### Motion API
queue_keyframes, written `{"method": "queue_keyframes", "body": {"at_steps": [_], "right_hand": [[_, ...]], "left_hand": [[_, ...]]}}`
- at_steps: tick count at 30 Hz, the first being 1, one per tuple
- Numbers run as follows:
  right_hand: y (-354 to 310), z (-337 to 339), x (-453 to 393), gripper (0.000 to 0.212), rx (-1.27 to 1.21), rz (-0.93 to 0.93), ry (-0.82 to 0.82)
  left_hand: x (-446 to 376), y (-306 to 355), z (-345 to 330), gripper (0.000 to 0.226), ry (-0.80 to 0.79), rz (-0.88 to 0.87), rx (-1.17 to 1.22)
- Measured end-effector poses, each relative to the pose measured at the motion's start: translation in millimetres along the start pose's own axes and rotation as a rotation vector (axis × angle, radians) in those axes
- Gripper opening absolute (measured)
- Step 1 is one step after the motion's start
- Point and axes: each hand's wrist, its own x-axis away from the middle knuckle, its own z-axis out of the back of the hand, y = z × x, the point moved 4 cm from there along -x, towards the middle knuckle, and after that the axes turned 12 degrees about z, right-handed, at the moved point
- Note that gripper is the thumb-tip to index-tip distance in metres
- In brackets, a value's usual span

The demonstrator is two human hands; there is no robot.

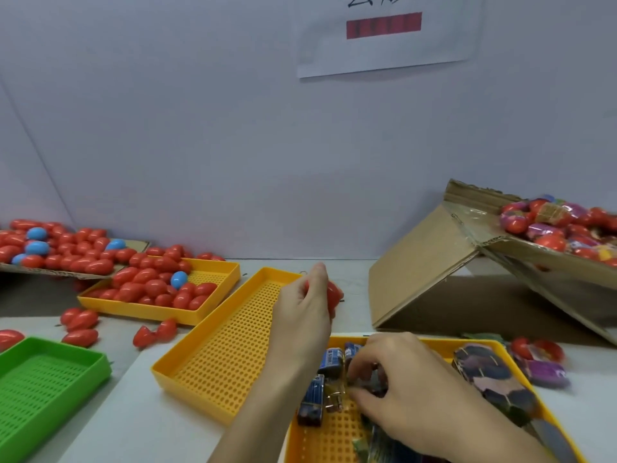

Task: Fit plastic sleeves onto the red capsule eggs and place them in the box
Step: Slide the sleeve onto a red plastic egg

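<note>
Meanwhile left hand grips red egg; right hand pinches sleeve in tray.

White paper sign on wall: handwritten characters cut off at top, unreadable; red bar illegible.

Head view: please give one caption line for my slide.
Left hand holds a red egg; right hand picks sleeves from a yellow tray.
</note>
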Motion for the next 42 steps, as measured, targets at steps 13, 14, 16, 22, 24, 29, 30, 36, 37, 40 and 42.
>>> {"method": "queue_keyframes", "body": {"at_steps": [13, 14, 16, 22, 24, 29, 30, 36, 37, 40, 42], "right_hand": [[1, -5, -8, 0.015, 0.082, -0.044, 0.041], [1, -6, -8, 0.015, 0.062, -0.050, 0.030], [3, -7, -10, 0.016, 0.021, -0.061, 0.006], [19, 4, -2, 0.016, -0.211, -0.146, 0.085], [27, 13, 3, 0.020, -0.265, -0.172, 0.189], [41, 28, 10, 0.012, -0.382, -0.174, 0.516], [43, 28, 10, 0.013, -0.386, -0.186, 0.559], [50, 17, 8, 0.015, -0.602, -0.300, 0.680], [49, 16, 8, 0.017, -0.640, -0.311, 0.691], [47, 14, 7, 0.029, -0.713, -0.342, 0.714], [47, 14, 7, 0.029, -0.724, -0.344, 0.728]], "left_hand": [[-6, -8, 0, 0.053, 0.001, 0.039, 0.011], [-6, -9, 0, 0.054, 0.000, 0.038, 0.009], [-6, -9, -1, 0.055, 0.000, 0.041, 0.013], [-6, -11, -1, 0.054, -0.016, 0.081, 0.055], [-6, -11, -2, 0.053, -0.025, 0.098, 0.079], [-8, -11, -2, 0.042, -0.042, 0.127, 0.163], [-8, -11, -3, 0.040, -0.052, 0.128, 0.157], [-2, -13, -10, 0.056, -0.173, 0.169, -0.021], [-1, -14, -11, 0.057, -0.195, 0.186, -0.038], [1, -15, -15, 0.042, -0.230, 0.195, -0.074], [1, -15, -17, 0.033, -0.227, 0.160, -0.139]]}}
